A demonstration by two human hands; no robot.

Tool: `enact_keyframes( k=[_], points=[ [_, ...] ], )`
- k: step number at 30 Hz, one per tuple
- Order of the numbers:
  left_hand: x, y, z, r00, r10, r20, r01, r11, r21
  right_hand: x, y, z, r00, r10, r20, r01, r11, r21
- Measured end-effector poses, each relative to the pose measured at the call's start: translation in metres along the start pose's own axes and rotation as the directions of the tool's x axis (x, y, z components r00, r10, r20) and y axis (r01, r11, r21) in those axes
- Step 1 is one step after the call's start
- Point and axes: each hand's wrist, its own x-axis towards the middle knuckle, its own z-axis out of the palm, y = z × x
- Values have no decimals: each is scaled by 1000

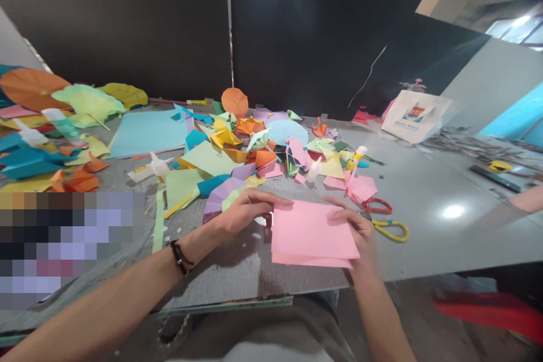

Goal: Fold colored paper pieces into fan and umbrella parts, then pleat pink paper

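A folded sheet of pink paper [314, 229] is held up over the front of the table, its layers slightly apart along the lower edge. My left hand [250, 209] grips its upper left corner, thumb and index finger on the top edge. On the opposite side, my right hand [358, 232] holds the right edge, with fingers on the front face and the palm behind. Scissors [388, 230] with a red and a yellow handle lie just right of my right hand. A purple pleated paper fan [220, 197] lies beyond my left hand.
Coloured paper scraps and folded pieces cover the table's middle, with a glue bottle [159, 167] and a glue stick [356, 157] among them. A white bag [418, 116] stands at the back right. Another person's arm [526, 201] reaches in at right. Dark panels [318, 28] rise behind.
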Motion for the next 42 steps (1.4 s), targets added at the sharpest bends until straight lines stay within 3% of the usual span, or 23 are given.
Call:
enact_keyframes(
  k=[12,17,22,42],
  points=[
    [9,-5,0,999,40,-26,-40,999,4,-1,3,-1,980,-197,10,197,979,-43],
    [12,-14,2,990,96,-100,-89,993,78,-3,-4,2,966,-258,31,260,961,-90],
    [15,-20,1,989,96,-114,-80,988,134,-4,-2,4,966,-254,49,258,960,-109],
    [10,-9,8,979,118,-163,-78,969,236,-4,0,5,975,-221,32,223,967,-125]
  ],
)
